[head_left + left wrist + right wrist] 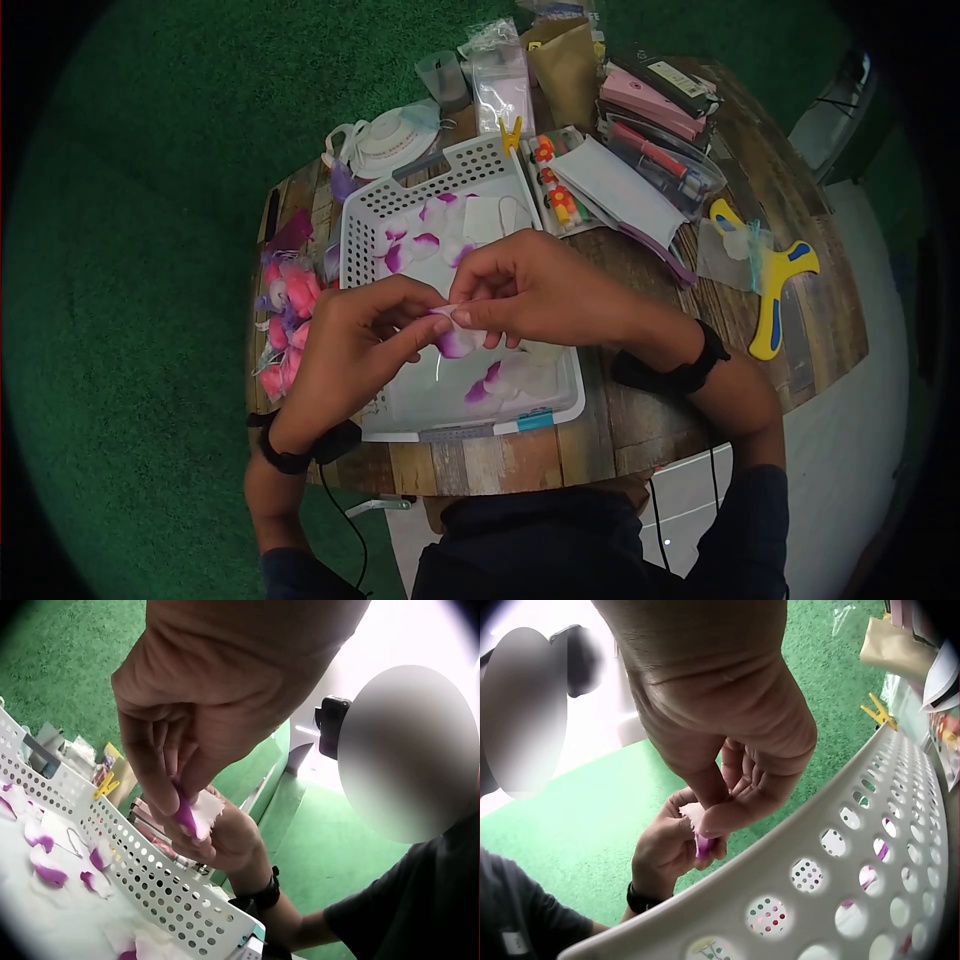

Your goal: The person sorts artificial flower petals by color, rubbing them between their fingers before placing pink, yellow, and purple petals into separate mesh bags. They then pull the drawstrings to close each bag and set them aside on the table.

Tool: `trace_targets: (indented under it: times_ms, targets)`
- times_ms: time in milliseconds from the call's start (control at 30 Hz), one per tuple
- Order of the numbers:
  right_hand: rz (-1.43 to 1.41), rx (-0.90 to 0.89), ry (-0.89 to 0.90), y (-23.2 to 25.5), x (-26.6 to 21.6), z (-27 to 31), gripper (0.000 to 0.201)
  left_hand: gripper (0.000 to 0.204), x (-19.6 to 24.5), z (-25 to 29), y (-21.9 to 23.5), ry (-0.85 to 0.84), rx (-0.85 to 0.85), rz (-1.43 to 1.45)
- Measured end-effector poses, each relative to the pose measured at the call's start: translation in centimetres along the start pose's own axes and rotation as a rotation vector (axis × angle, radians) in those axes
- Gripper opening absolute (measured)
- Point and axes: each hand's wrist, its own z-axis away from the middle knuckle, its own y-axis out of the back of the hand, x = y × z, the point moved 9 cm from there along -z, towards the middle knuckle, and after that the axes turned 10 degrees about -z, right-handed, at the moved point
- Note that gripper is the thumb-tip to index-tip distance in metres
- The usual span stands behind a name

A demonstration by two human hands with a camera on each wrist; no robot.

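Both hands meet over a white plastic basket (357,262) with round holes in its walls. Between thumb and finger, my left hand (362,335) pinches a white petal with a purple edge (455,346). My right hand (540,290) pinches the same petal from the other side, fingertips close to the left ones. From the left wrist, the petal (198,814) shows a ragged white edge and a purple side. Loose petals of the same kind (426,242) lie in the far part of the basket, with another cluster (493,384) near its front wall.
Pink and purple bundles (292,325) lie left of the basket. A white mask (393,140) and a grey cup (443,80) sit behind it. To the right are a stack of white paper (620,185), a pouch of pens (665,155) and a yellow-and-blue tool (778,290). A yellow clip (511,133) grips the basket's rim.
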Motion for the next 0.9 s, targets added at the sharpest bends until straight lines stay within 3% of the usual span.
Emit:
trace_targets:
  times_ms: [300, 400, 467, 533, 600, 733, 867, 900]
  targets:
    - [-0.166, -0.044, 0.045, -0.3, -0.2, -0.2, 0.018, 0.010, -0.4, -0.2, 0.3, 0.050, 0.029, 0.012]
    - [-0.130, 0.041, 0.041, -0.3, -0.7, 0.1, 0.023, 0.011, -0.8, -0.3, 0.5, 0.032, 0.061, 0.027]
    - [0.239, 0.053, 0.111, -0.4, -1.4, 0.3, 0.025, 0.011, -1.1, -0.4, 0.4, 0.019, 0.076, 0.015]
    - [0.248, 0.070, 0.074, -0.5, -1.2, 0.3, 0.024, 0.011, -1.0, -0.7, 0.5, 0.005, 0.091, 0.000]
    - [0.013, 0.151, 0.025, 0.3, -0.2, 0.1, 0.018, 0.011, -1.4, -0.9, 0.3, 0.062, 0.051, 0.057]
    - [-0.062, 0.195, 0.086, 1.5, -1.0, 0.1, 0.014, 0.013, -2.2, -2.7, 0.8, 0.065, 0.033, 0.135]
    - [-0.135, 0.334, 0.166, 4.5, -2.4, 0.2, 0.013, 0.018, -4.8, -7.4, 1.8, 0.045, 0.003, -0.006]
    - [-0.130, 0.362, 0.206, 5.2, -3.0, 0.5, 0.013, 0.019, -5.3, -8.7, 1.7, 0.013, -0.009, -0.200]
